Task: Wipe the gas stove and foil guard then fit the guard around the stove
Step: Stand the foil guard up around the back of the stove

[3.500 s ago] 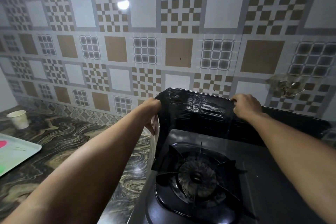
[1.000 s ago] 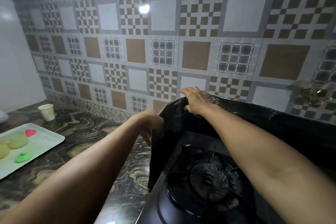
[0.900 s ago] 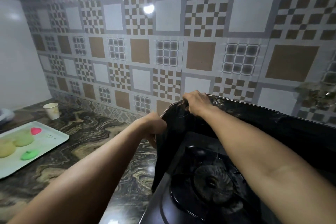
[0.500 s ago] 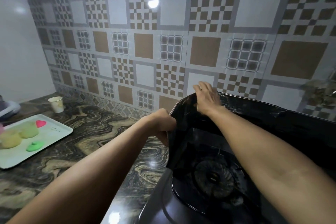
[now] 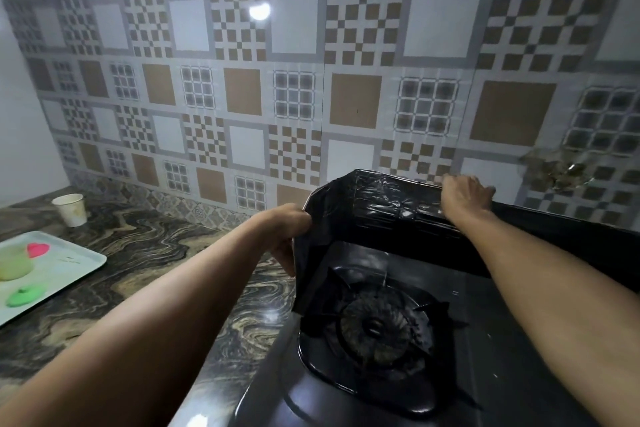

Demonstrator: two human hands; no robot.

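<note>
A black gas stove [image 5: 512, 367] sits low at the right, its round burner [image 5: 375, 326] under a black pan support. A dark, shiny foil guard [image 5: 381, 211] stands folded around the stove's back and left side. My left hand [image 5: 289, 230] grips the guard's left panel near its top corner, fingers curled round the edge. Along the back panel's top edge, my right hand [image 5: 464, 196] holds the foil, fingers over the rim next to the tiled wall.
A marbled dark countertop [image 5: 145, 263] stretches left of the stove. On it lie a pale tray [image 5: 65, 269] with pink, green and yellowish shapes, and a paper cup [image 5: 71, 208] near the patterned tile wall [image 5: 311, 97]. A damaged patch marks the wall at right.
My right hand has slid rightward along the guard's back top edge, away from the corner. The left hand keeps its hold on the left panel. The view has tilted slightly.
</note>
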